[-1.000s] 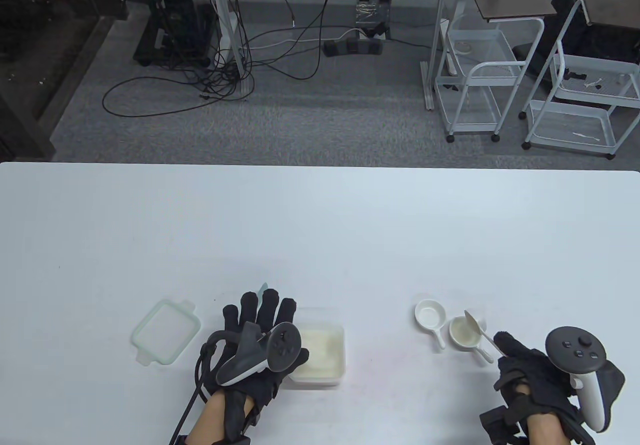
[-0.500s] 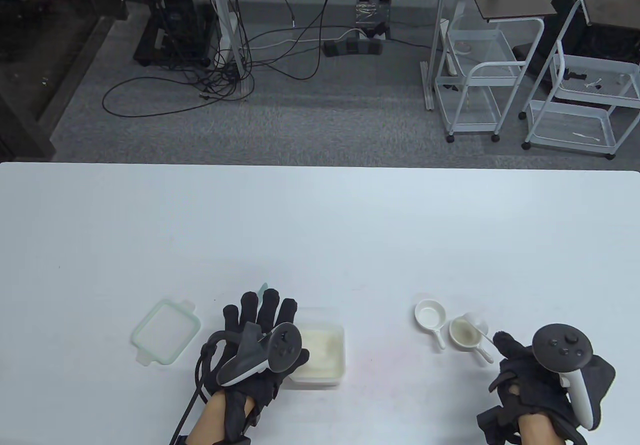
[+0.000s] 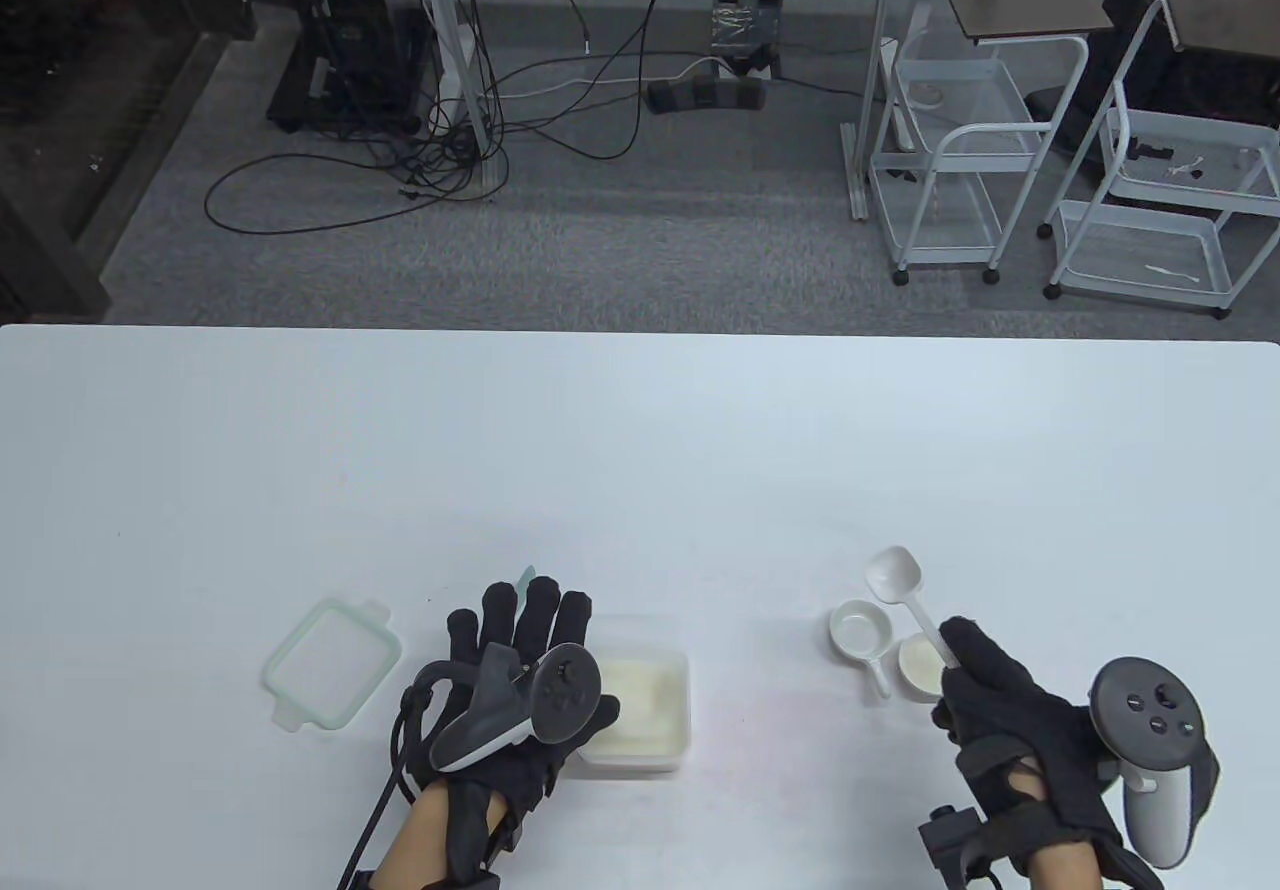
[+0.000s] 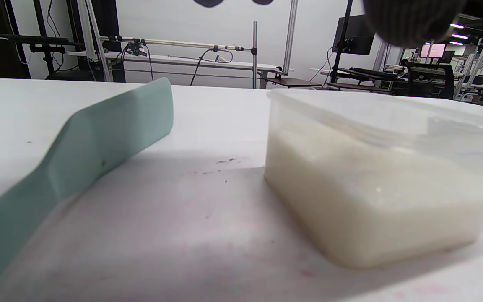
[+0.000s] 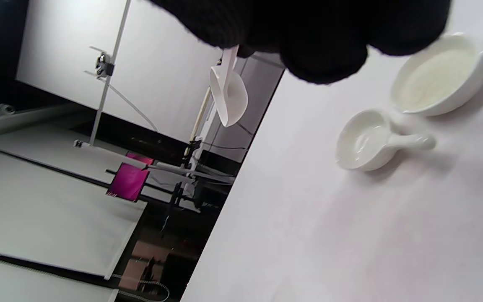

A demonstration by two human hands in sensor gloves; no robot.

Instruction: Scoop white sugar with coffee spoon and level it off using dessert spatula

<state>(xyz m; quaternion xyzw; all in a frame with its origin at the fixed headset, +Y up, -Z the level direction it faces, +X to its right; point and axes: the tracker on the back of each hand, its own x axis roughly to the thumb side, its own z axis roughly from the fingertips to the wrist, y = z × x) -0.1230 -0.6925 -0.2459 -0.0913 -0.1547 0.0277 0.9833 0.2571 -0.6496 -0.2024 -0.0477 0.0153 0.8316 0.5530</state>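
white sugar [image 3: 640, 695] filled the open container [image 3: 675, 740] beside the flat left hand [image 3: 520, 690] resting over the dessert spatula [image 4: 78, 155], while the right hand [image 3: 1000, 705] pinched the empty coffee spoon [image 3: 895, 575], raised for scooping.

Your left hand [image 3: 520, 690] is covering nearly all of the dessert spatula [image 3: 526, 574] in the table view, leaving only its tip showing, and is hiding the near left corner of the sugar container [image 3: 655, 700]. Your right hand [image 3: 1010, 720] is covering the coffee spoon [image 3: 905, 590] handle and part of the filled dish [image 3: 918, 662]. The left wrist view is cutting off the spatula's handle end.
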